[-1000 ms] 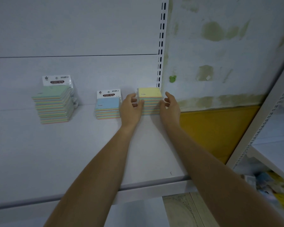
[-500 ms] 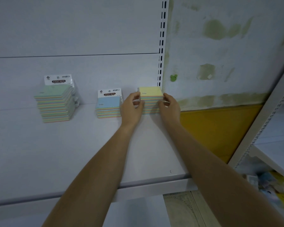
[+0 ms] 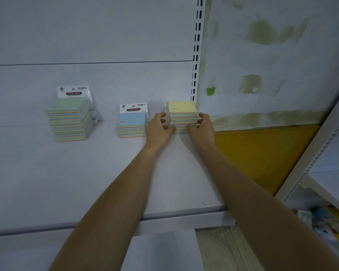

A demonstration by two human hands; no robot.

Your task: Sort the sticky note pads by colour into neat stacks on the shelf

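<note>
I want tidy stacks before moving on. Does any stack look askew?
Yes: the green-topped stack at the shelf's left is staggered, its pads stepping sideways. The blue-topped stack and yellow-topped stack look squarer.

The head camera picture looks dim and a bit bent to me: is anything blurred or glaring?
Head view: dim, even light, no glare; the slotted post bows from the wide lens; the clutter at bottom right is smeared; the hands and the yellow-topped stack are fairly sharp.

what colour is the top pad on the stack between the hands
Pale yellow top pad, clearest in the head view.
</note>
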